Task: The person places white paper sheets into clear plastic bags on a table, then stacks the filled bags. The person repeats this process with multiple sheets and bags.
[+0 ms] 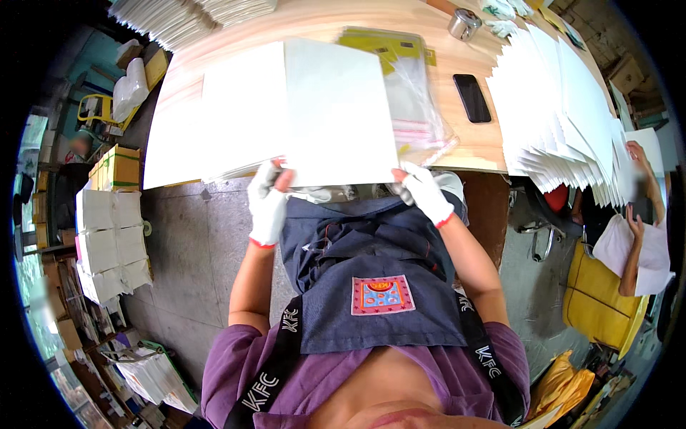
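- Two gloved hands hold one white sheet (336, 107) up over the near edge of the wooden table (400, 21); the sheet is large, square and blank, tilted toward the head camera
- left hand (268, 204), in a white glove with a red cuff, grips the sheet's lower left corner, fingers curled and closed on the edge, bare fingertip showing at the top
- right hand (423, 189), same kind of glove, pinches the lower right corner, thumb and fingers pressed together on the paper
- just behind the held sheet, to its left, a stack of white sheets (207, 129) lies on the table, overhanging the near edge
- behind it, to the right, clear plastic sleeves (407, 93) with a red strip; something yellow shows under them
- black phone (472, 98) lies flat on the wood, right of the sleeves
- small metal tin (464, 23) stands near the far edge
- fanned row of white sheets (564, 107) covers the right side of the table
- another stack of paper (179, 18) at the far left corner
- wearer has a dark apron (371, 272) over a purple shirt
- another person (639, 236) at far right handles white paper, well apart
- white bundles (111, 243) sit on the floor at left
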`<move>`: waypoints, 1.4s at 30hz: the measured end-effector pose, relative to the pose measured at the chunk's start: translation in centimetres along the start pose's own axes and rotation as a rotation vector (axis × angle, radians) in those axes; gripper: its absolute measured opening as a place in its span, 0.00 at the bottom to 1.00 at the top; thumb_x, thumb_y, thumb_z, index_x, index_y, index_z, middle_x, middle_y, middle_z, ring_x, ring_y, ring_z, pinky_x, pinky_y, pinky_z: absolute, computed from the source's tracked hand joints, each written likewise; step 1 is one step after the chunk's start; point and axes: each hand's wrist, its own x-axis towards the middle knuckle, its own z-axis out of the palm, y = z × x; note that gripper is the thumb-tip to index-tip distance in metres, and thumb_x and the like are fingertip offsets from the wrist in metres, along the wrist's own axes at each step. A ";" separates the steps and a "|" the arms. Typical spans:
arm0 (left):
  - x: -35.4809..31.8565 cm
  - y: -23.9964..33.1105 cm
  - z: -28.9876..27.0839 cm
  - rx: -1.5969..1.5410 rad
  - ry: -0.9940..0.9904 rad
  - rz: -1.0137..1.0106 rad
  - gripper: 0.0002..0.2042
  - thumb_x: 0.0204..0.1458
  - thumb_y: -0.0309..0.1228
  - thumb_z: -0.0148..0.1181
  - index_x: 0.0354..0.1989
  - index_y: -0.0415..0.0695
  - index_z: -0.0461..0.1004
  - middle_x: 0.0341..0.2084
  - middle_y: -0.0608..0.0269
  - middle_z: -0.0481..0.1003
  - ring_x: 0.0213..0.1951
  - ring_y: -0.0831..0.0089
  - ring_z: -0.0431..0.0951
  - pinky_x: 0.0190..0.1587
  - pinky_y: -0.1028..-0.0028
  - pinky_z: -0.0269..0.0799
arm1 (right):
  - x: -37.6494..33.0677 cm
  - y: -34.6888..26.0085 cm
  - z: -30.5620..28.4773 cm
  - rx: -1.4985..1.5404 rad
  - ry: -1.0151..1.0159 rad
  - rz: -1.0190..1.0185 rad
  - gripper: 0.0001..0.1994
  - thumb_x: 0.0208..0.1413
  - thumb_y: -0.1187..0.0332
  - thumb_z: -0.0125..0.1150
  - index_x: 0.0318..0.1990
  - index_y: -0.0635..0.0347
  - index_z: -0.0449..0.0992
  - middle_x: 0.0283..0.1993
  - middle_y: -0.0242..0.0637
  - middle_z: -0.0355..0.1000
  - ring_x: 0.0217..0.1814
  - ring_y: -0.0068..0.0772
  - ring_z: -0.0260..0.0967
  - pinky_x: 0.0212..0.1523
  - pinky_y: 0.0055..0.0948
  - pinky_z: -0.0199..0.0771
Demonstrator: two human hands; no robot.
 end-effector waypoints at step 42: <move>11.2 -9.3 16.9 1.322 -0.618 0.600 0.24 0.50 0.40 0.51 0.59 0.55 0.65 0.64 0.54 0.55 0.64 0.49 0.53 0.65 0.49 0.41 | -17.1 -19.1 -19.2 -1.690 1.082 -0.882 0.13 0.49 0.61 0.54 0.40 0.53 0.75 0.39 0.36 0.73 0.41 0.38 0.70 0.43 0.34 0.68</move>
